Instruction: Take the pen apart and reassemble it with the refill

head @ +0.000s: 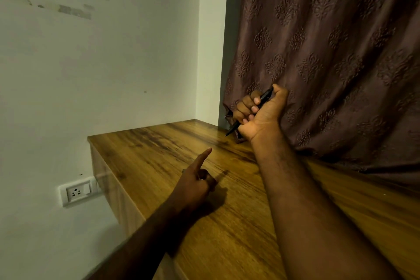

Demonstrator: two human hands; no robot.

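My right hand (259, 111) is raised near the curtain and grips a black pen (264, 97) in a fist. The pen runs diagonally through the fist; its upper end sticks out by the thumb and its pointed tip (227, 134) aims down-left just above the wooden table (227, 223). The pen looks whole. My left hand (197, 179) hovers low over the table's middle with the index finger stretched out toward the far corner and the other fingers curled in. A small glint shows at its knuckles; I cannot tell what it is.
The table fits into a corner: a pale wall on the left and a brown patterned curtain (329, 52) hanging along the right, draping onto the tabletop. A white wall socket (78, 191) sits below the table's left edge.
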